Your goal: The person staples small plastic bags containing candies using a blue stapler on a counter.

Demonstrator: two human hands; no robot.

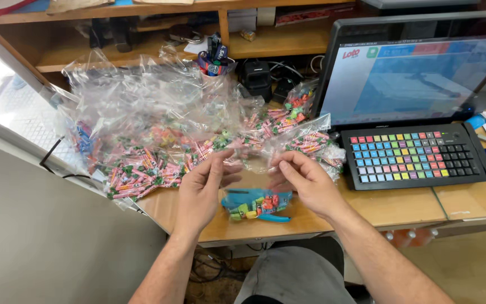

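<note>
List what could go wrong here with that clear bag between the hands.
1. The left hand and right hand pinch only the thin clear bag, so it could tear or slip.
2. The blue bag of candies lies near the wooden counter's edge and might be knocked off.

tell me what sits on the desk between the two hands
In the head view, a small clear bag of colourful sweets lies on the desk between the left hand and right hand, slightly nearer the person.
</note>
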